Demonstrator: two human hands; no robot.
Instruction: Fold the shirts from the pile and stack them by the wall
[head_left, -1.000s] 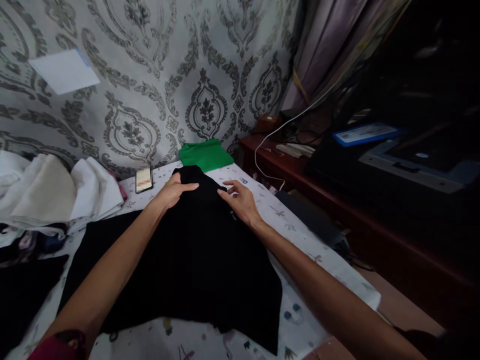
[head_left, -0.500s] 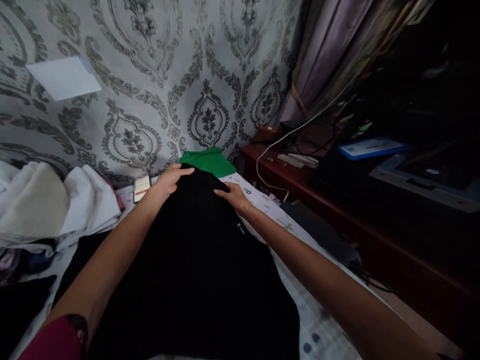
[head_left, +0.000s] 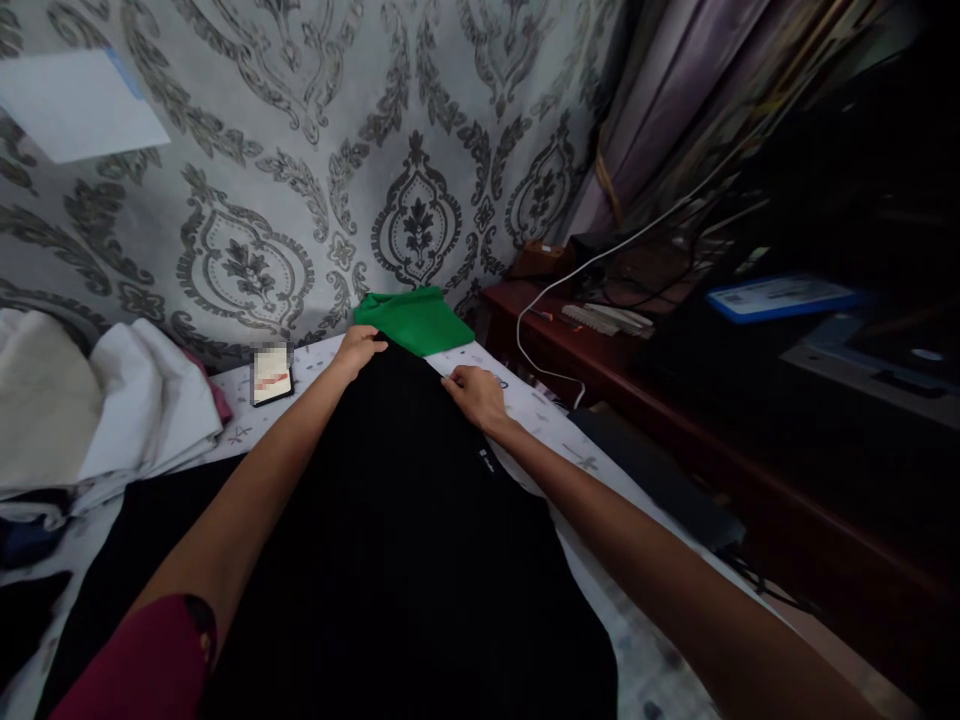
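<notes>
A large black garment lies spread over a white patterned sheet, with a small white-lettered tag on its right edge. My left hand pinches the garment's far left corner, fingers closed on the cloth. At its far right edge, my right hand grips the fabric between thumb and curled fingers. Just beyond both hands lies a folded green cloth, partly under or against the garment's far end; which of the two I cannot tell.
Folded white and beige cloths are piled at the left, near a phone. A dark red wooden desk runs along the right, with a white cable hanging over its edge. A patterned wall stands behind.
My right hand has curled its fingers more tightly on the garment's edge. My left hand still holds its corner. The view has shifted slightly, moving the phone and piled cloths leftward.
</notes>
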